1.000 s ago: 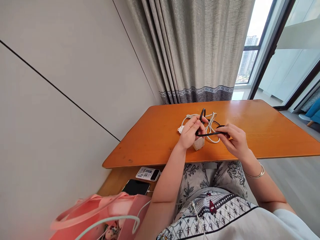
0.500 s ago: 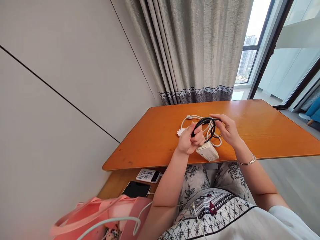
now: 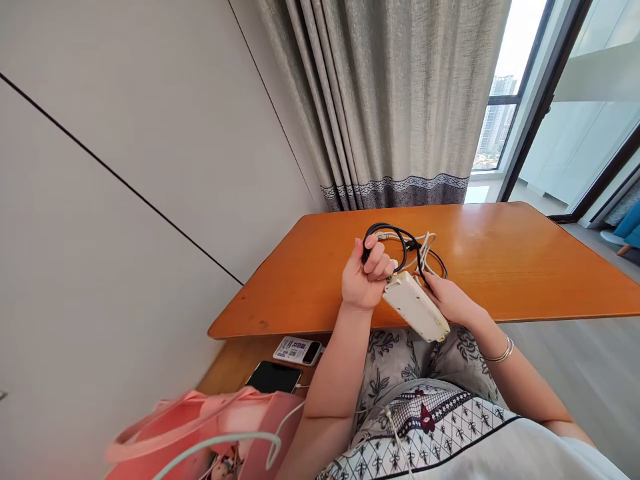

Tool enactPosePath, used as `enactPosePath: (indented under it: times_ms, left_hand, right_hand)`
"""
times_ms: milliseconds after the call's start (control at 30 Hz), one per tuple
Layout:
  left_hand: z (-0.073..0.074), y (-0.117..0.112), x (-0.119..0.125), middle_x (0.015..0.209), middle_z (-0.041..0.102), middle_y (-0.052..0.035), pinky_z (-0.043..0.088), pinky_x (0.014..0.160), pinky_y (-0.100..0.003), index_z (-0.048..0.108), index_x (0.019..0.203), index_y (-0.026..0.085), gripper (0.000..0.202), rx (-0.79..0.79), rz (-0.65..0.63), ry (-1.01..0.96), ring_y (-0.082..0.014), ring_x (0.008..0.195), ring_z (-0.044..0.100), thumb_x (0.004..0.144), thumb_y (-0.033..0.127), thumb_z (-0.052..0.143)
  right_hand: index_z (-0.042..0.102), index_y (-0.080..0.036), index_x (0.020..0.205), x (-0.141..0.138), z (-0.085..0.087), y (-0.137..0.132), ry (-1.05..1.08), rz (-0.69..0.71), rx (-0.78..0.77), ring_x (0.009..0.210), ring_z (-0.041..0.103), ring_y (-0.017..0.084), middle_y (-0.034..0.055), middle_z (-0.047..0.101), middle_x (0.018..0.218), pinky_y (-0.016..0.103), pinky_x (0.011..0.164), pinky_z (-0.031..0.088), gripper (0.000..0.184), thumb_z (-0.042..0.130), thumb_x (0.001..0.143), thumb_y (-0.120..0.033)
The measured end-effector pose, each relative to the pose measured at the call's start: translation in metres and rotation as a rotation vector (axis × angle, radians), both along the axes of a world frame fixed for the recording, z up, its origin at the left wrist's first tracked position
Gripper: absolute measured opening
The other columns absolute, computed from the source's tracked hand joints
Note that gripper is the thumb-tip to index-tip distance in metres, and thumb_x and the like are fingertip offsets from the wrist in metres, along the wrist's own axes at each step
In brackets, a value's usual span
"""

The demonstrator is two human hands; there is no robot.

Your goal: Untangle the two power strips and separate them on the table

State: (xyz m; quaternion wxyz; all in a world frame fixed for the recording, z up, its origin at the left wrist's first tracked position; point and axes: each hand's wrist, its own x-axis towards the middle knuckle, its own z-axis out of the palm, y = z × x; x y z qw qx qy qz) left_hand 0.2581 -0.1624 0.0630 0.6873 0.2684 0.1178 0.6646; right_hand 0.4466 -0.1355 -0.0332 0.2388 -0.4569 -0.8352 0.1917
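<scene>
1. I cannot read any words or numbers here.
2. The little white box lying below the table has a sticker with black print on it, but the marks are too small for me to tell.

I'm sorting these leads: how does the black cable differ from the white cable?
The black cable is dark and arches in wide loops; the white cable is pale and sits in a small bunch behind them. The left hand grips the black cable in its fist; the white cable is outside that fist. Both are over the table.
</scene>
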Motion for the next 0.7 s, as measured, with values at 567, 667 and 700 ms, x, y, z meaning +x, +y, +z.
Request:
enactPosePath:
  times_ms: [567,667,700]
  left_hand:
    - [-0.018,0.014,0.002,0.042,0.029,0.0062,0.02,0.041,-0.019,0.039,0.068,0.019,0.048,-0.012,0.021,0.134,-0.0077,0.036,0.017,0.108,0.037,0.02]
    - [-0.02,0.015,0.002,0.042,0.025,0.0071,0.02,0.041,-0.02,0.036,0.067,0.02,0.046,-0.027,-0.005,0.12,-0.0079,0.036,0.017,0.108,0.04,0.025]
    - [-0.02,0.015,0.002,0.042,0.024,0.0072,0.019,0.041,-0.02,0.035,0.067,0.02,0.046,-0.028,-0.01,0.109,-0.0081,0.036,0.016,0.108,0.039,0.023]
  right_hand:
    - [0.076,-0.022,0.112,0.04,0.085,0.044,0.235,-0.474,1.081,0.064,0.051,0.016,0.003,0.052,0.071,0.029,0.061,0.04,0.03,0.05,0.1,-0.03]
    - [0.077,-0.027,0.112,0.043,0.099,0.042,0.162,-0.532,1.184,0.066,0.048,0.016,0.0034,0.052,0.071,0.031,0.063,0.037,0.029,0.052,0.099,-0.029]
    - [0.077,-0.028,0.112,0.042,0.101,0.039,0.129,-0.53,1.197,0.066,0.047,0.016,0.0035,0.052,0.071,0.031,0.063,0.036,0.029,0.052,0.098,-0.029]
